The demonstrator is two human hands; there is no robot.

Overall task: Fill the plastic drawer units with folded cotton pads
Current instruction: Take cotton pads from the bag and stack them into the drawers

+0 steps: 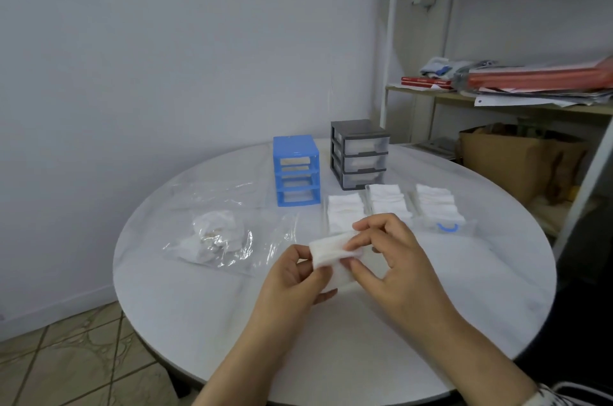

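Over the middle of the round white table (199,322), my left hand (292,276) and my right hand (391,259) both pinch one white cotton pad (328,256), which is partly folded between them. Behind the hands lie three clear drawers (345,210) (388,200) (434,203) holding folded pads. A blue drawer frame (297,170) stands with its three slots without drawers. To its right a grey drawer unit (360,153) has all three drawers in, with white pads showing through.
A clear plastic bag (215,239) with crumpled loose pads lies left of my hands. More clear film (212,190) lies behind it. A shelf (497,100) with papers and a cardboard box (517,160) stands at the right, beyond the table edge.
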